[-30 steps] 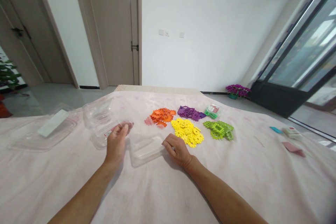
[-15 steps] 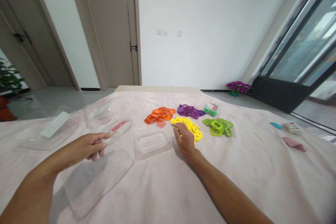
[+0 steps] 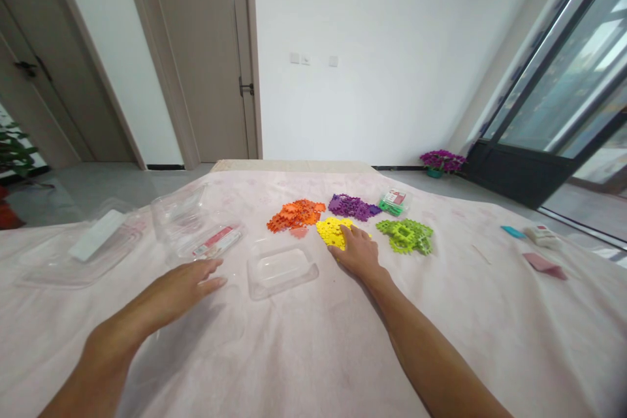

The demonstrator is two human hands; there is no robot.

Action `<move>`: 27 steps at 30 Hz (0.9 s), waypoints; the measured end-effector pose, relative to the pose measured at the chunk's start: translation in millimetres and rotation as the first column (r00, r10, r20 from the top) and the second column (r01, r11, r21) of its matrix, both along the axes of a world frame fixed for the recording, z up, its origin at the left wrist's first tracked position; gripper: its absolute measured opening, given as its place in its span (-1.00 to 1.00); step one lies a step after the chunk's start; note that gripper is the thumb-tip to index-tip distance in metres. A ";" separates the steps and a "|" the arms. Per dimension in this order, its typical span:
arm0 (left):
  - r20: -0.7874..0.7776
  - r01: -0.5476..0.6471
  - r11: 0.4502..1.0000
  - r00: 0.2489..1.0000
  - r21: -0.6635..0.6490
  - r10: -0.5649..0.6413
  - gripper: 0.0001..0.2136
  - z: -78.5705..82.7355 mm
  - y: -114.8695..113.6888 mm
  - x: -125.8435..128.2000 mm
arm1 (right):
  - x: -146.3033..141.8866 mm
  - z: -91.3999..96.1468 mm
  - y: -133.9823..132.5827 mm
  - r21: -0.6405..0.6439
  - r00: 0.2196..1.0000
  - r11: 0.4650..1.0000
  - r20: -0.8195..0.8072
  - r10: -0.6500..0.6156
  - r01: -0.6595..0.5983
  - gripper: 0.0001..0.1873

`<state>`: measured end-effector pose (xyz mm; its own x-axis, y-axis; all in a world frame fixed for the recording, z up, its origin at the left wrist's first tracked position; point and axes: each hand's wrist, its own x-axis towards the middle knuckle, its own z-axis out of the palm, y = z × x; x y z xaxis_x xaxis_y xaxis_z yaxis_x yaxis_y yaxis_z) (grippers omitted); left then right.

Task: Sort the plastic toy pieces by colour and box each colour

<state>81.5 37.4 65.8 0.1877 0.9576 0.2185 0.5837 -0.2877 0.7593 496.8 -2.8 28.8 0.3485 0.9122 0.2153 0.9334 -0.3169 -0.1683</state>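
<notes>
My right hand (image 3: 358, 251) lies over the near side of the yellow pile of plastic pieces (image 3: 332, 232), fingers curled down onto it; whether it grips any is hidden. My left hand (image 3: 189, 283) rests palm down with fingers stretched out on a flat clear lid (image 3: 196, 333) on the pink cloth. Between the hands sits a small clear tray (image 3: 281, 270). Beyond the yellow pile lie orange pieces (image 3: 294, 214), purple pieces (image 3: 351, 206) and green pieces (image 3: 406, 236).
A clear tub with a red-labelled lid (image 3: 196, 230) stands left of the tray. Another clear box with a white block (image 3: 81, 249) is at far left. A small green-and-red packet (image 3: 392, 201) lies beyond the green pile. Small items (image 3: 536, 245) sit at right.
My right hand moved forward from beside the tray onto the yellow pile. My left hand left the tub, brought a clear lid down near me and flattened on it.
</notes>
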 end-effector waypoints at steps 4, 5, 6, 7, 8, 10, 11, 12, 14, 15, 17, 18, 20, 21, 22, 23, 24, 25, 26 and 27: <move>-0.235 0.148 0.988 0.960 -0.036 -0.152 -0.25 -8.8 -14.6 43.5 | 1.4 2.8 -1.0 0.023 0.998 1.000 0.059 0.004 -0.005 -0.38; -0.233 0.181 0.983 0.956 -0.011 -0.179 -0.18 -12.0 -16.9 51.7 | 1.9 2.7 -1.0 0.027 0.998 1.000 0.068 0.001 -0.003 -0.40; -0.228 0.211 0.977 0.952 0.001 -0.205 -0.12 -15.2 -18.2 58.4 | 2.5 2.3 -1.0 0.031 0.997 1.000 0.075 -0.004 0.001 -0.42; -0.226 0.234 0.972 0.947 -0.001 -0.228 -0.05 -18.1 -18.6 63.9 | 3.3 1.5 -0.8 0.039 0.997 0.999 0.082 -0.009 0.006 -0.44; -0.228 0.247 0.969 0.943 -0.018 -0.244 0.01 -20.6 -17.9 68.3 | 4.2 0.5 -0.7 0.049 0.996 0.999 0.089 -0.012 0.008 -0.46; -0.233 0.248 0.966 0.938 -0.071 -0.257 0.07 -23.6 -14.1 75.1 | 6.3 -1.7 -0.4 0.073 0.996 0.997 0.095 -0.003 -0.004 -0.51; -0.229 0.249 0.963 0.937 -0.099 -0.266 0.06 -24.6 -11.5 77.9 | 7.4 -2.7 -0.4 0.088 0.995 0.996 0.095 0.009 -0.017 -0.54; -0.213 0.264 0.957 0.935 -0.120 -0.284 0.01 -25.4 -8.9 80.4 | 8.5 -3.6 -0.4 0.106 0.995 0.994 0.093 0.023 -0.033 -0.56; -0.147 0.325 0.938 0.929 -0.119 -0.340 -0.11 -28.2 -4.5 85.0 | 10.0 -4.9 -0.6 0.143 0.995 0.988 0.089 0.045 -0.058 -0.60; -0.106 0.355 0.930 0.926 -0.095 -0.364 -0.16 -30.6 -3.2 87.1 | 10.4 -5.1 -0.6 0.164 0.995 0.984 0.087 0.049 -0.063 -0.63; -0.032 0.366 0.931 0.930 -0.020 -0.366 -0.23 -37.0 -2.6 90.4 | 10.9 -5.2 -0.1 0.203 0.996 0.977 0.079 0.043 -0.058 -0.71; -0.005 0.344 0.939 0.939 0.018 -0.344 -0.25 -40.7 -3.2 91.7 | 11.2 -5.1 0.4 0.220 0.997 0.974 0.073 0.036 -0.051 -0.75; 0.036 0.290 0.954 0.955 0.071 -0.293 -0.28 -47.9 -5.0 93.7 | 12.0 -5.1 2.1 0.250 0.998 0.968 0.050 0.025 -0.037 -0.80; 0.052 0.271 0.959 0.960 0.088 -0.276 -0.29 -50.8 -5.9 94.5 | 12.7 -5.4 3.3 0.265 0.999 0.964 0.034 0.021 -0.029 -0.81; 0.066 0.262 0.960 0.961 0.103 -0.269 -0.30 -53.2 -6.5 95.2 | 13.5 -6.0 4.5 0.283 1.000 0.959 0.014 0.018 -0.021 -0.80; 0.077 0.260 0.959 0.960 0.115 -0.270 -0.30 -54.9 -6.9 95.9 | 14.5 -6.8 5.9 0.305 1.000 0.952 -0.009 0.020 -0.016 -0.79; 0.084 0.263 0.957 0.958 0.125 -0.275 -0.31 -56.0 -7.0 96.6 | 15.5 -7.7 7.4 0.331 0.999 0.943 -0.033 0.027 -0.015 -0.78; 0.089 0.268 0.955 0.956 0.131 -0.280 -0.31 -56.7 -7.1 97.3 | 16.4 -8.7 8.9 0.361 0.997 0.932 -0.059 0.042 -0.018 -0.77; 0.093 0.272 0.953 0.954 0.135 -0.285 -0.32 -56.9 -7.1 97.9 | 16.9 -9.3 10.4 0.395 0.995 0.918 -0.083 0.063 -0.025 -0.76; 0.097 0.276 0.951 0.952 0.137 -0.290 -0.31 -56.9 -7.2 98.5 | 17.0 -9.3 11.9 0.435 0.990 0.900 -0.108 0.089 -0.033 -0.75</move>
<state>180.0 30.2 8.9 0.4139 0.8340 0.3647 0.3765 -0.5216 0.7656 513.8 9.1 19.5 0.3439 0.7599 0.5516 0.9121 -0.1307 -0.3886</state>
